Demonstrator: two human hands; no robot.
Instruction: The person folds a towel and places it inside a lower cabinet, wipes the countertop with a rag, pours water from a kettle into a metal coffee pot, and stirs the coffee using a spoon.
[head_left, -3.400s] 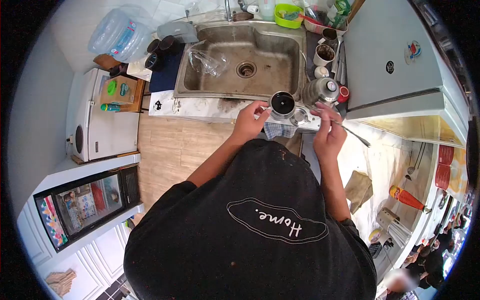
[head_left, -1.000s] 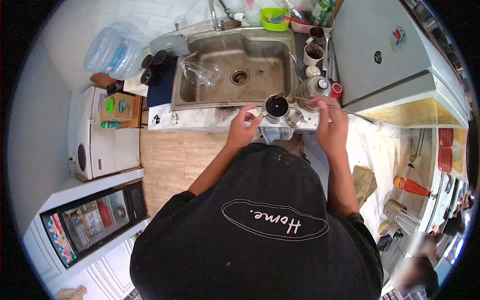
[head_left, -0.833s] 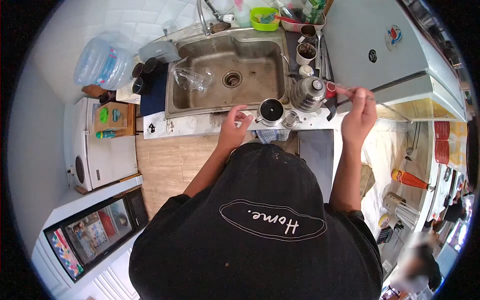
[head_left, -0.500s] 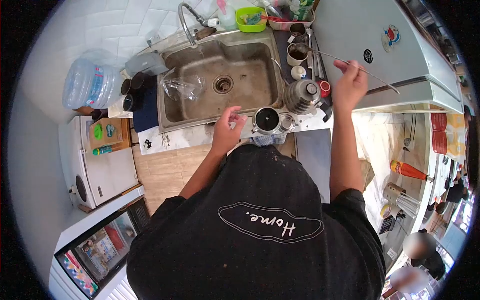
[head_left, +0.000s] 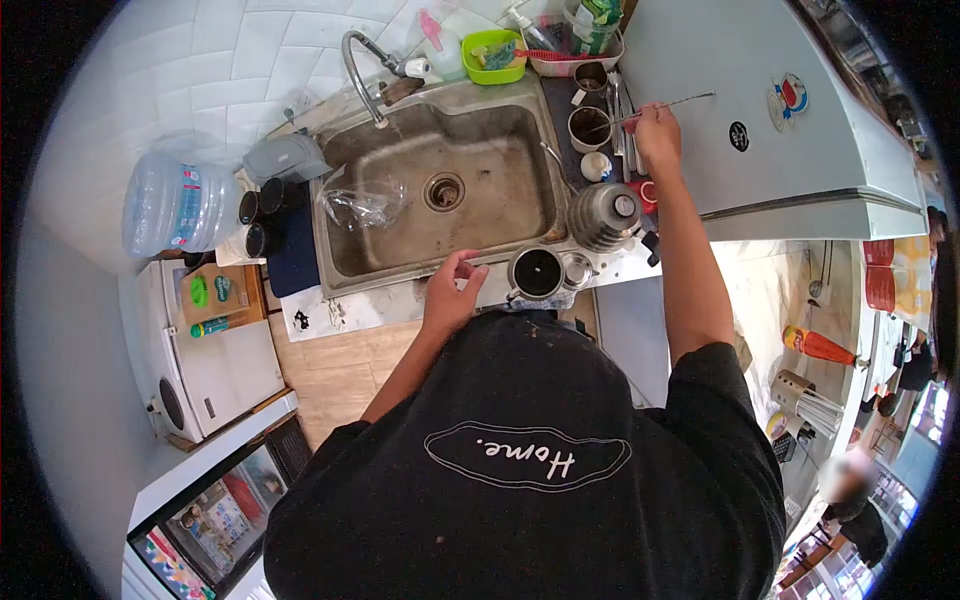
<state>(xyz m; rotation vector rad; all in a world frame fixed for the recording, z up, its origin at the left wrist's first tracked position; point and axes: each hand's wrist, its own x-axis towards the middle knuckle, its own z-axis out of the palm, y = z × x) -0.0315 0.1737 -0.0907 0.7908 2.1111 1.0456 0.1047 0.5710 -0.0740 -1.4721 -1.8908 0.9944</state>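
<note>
My right hand is closed around the thin handle of a long spoon. The spoon's lower end dips into a white cup with dark contents, so its bowl is hidden. My left hand holds nothing; its fingers are loosely bent and apart, at the sink's front edge. Just right of it stands a small metal pot with its top uncovered and dark inside. A metal lid lies beside the pot. Behind them is a steel gooseneck kettle.
A steel sink with a clear plastic bag in it lies ahead, below a tap. A green basket, a metal cup and utensils are at the back right. A fridge stands right.
My right hand has moved away from me and left, lowering the spoon's end into the white cup. My left hand stays near the pot, still empty. The view has tilted slightly.
</note>
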